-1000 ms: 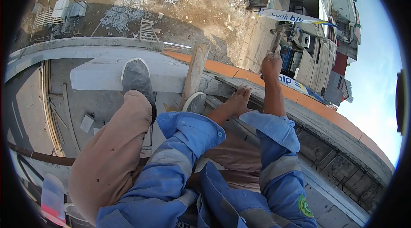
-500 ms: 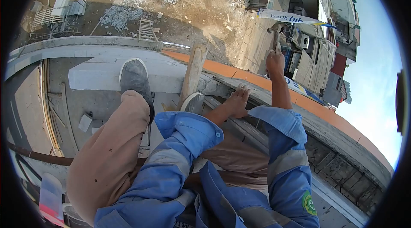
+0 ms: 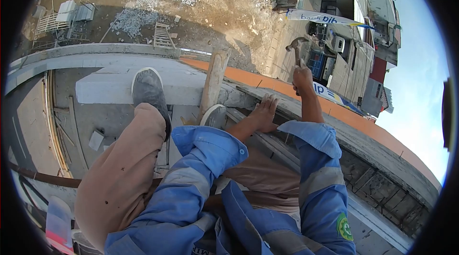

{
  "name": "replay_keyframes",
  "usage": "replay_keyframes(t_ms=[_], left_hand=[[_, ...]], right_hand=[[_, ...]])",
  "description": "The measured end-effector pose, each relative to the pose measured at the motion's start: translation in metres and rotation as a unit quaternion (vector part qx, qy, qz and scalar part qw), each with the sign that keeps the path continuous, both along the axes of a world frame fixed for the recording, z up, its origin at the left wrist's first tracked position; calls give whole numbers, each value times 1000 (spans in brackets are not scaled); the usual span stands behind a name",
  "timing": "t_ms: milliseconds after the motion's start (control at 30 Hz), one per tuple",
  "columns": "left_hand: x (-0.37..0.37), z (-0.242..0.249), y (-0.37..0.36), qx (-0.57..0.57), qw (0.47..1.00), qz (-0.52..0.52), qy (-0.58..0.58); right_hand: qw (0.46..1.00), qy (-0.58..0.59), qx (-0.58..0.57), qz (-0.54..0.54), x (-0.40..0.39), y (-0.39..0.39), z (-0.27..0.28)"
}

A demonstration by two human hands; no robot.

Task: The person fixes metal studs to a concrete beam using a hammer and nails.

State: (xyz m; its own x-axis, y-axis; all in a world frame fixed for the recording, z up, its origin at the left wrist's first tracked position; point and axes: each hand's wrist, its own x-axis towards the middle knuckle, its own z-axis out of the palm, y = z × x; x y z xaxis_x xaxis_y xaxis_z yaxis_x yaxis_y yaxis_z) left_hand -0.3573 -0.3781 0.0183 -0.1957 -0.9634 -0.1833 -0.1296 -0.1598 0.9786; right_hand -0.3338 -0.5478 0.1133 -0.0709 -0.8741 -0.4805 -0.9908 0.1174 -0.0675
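Observation:
My right hand (image 3: 302, 81) grips the handle of a claw hammer (image 3: 298, 53), raised above the orange wall band with its metal head up and away from me. On the rough concrete ledge (image 3: 287, 106), my left hand (image 3: 264, 114) lies with its fingers stretched out over the edge; nothing shows in it. Just left of that hand stands a short wooden post (image 3: 213, 80), beside the tip of one shoe (image 3: 214, 116). My other shoe (image 3: 149, 87) rests on a pale concrete beam (image 3: 103, 85).
Thin wires or rods (image 3: 259, 83) stick up along the ledge. Far below are bare ground with rubble (image 3: 131, 18), a wooden ladder-like frame (image 3: 163, 35), parked vehicles (image 3: 338, 43) and a bank banner (image 3: 330, 18). To the left, long boards (image 3: 51, 121) lie at a lower level.
My right hand has come down slightly toward the ledge, and the hammer's head has dropped and swung left. My left hand stays in place on the ledge.

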Motion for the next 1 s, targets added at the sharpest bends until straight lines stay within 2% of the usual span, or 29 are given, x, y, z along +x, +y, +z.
replay_keyframes(t_ms=[67, 100, 167, 200, 233, 267, 333, 400, 433, 467, 533, 600, 700, 733, 767, 800, 867, 967, 1000], left_hand=[[-3, -1, -1, 1, 1000, 0, -4], [-7, -5, -2, -5, 1000, 4, -13], [-10, -9, -2, -10, 1000, 9, -22], [-9, -10, -1, -12, 1000, 16, -11], [-10, -8, -1, -17, 1000, 20, 1], [-16, -9, 0, -20, 1000, 23, -1], [-23, -23, -6, -39, 998, 17, -44], [-15, -14, 4, -74, 996, 34, -20], [-9, -11, 0, -42, 999, 12, -18], [-7, -6, -1, -7, 1000, -9, -15], [-2, 0, 0, 7, 1000, -10, -10], [-7, 1, 1, 21, 1000, -13, 1], [-7, -5, -4, 20, 1000, 2, -10], [0, 0, -2, 23, 1000, -2, -4], [2, 4, 1, 25, 1000, -8, 7], [-1, 6, 5, 24, 1000, -9, 9], [6, 2, 1, 6, 998, -46, -32], [5, 4, 2, 23, 999, -38, -13], [4, 7, 2, 36, 999, -33, -7]], right_hand=[[975, -69, -157, 144, 2, -2, 4], [975, -68, -155, 143, -12, -7, -11], [923, -59, -272, 264, -51, -23, -59], [941, -32, -203, 269, -57, -10, -64], [988, 114, 109, 0, -9, 20, -27], [926, 193, 161, 281, -75, -21, -86], [963, 127, 195, 137, -38, -7, -74], [974, 123, 180, 65, -8, -3, -51], [984, 109, 138, 21, -1, -6, -43], [997, 20, 80, 1, 17, 7, -18], [999, -16, -23, 43, 17, -8, -7], [951, -38, -206, 227, -12, -35, -21], [954, -22, -248, 167, -32, -4, -44], [948, -11, -247, 198, -54, 4, -67], [973, 149, 69, 162, -80, -16, -90], [973, 151, 69, 160, -76, -11, -79], [978, 56, 190, -67, -33, -7, -45], [990, 4, 94, -109, -2, -20, -9], [996, -64, 19, -64, -2, -23, -3]])
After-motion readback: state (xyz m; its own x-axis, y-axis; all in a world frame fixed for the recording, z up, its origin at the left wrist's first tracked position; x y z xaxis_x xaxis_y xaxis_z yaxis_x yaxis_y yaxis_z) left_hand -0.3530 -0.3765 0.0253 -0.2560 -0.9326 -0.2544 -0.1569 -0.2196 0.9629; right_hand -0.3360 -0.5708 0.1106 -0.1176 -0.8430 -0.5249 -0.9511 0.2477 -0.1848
